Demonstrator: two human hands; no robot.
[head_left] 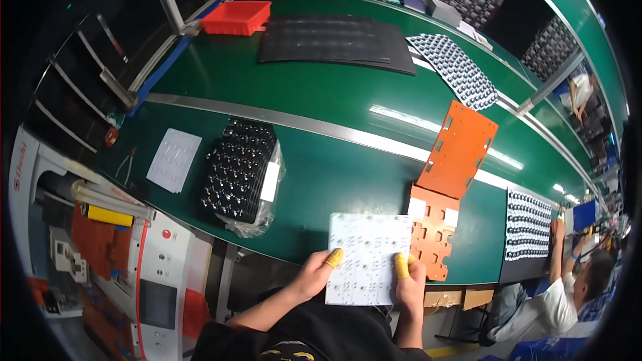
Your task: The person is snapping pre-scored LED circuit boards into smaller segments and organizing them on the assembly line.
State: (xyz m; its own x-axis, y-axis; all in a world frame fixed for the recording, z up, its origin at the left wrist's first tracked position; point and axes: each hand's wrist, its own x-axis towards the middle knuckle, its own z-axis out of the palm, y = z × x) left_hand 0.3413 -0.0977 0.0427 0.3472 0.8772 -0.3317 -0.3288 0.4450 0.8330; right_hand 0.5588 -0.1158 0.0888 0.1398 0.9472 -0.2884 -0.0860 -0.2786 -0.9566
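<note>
A white circuit board panel with rows of small dark marks is held up in front of me at the table's near edge. My left hand grips its left edge, and my right hand grips its right edge. Both thumbs wear yellow finger cots and press on the face of the panel; the fingers behind it are hidden. Just beyond its right side lies an orange fixture plate with cutouts, partly covered by the panel. A second orange plate adjoins its far end.
Left on the green table are a stack of black trays with round parts and white panels. Farther back sit a red bin and black sheets. A machine stands lower left; a co-worker sits at right.
</note>
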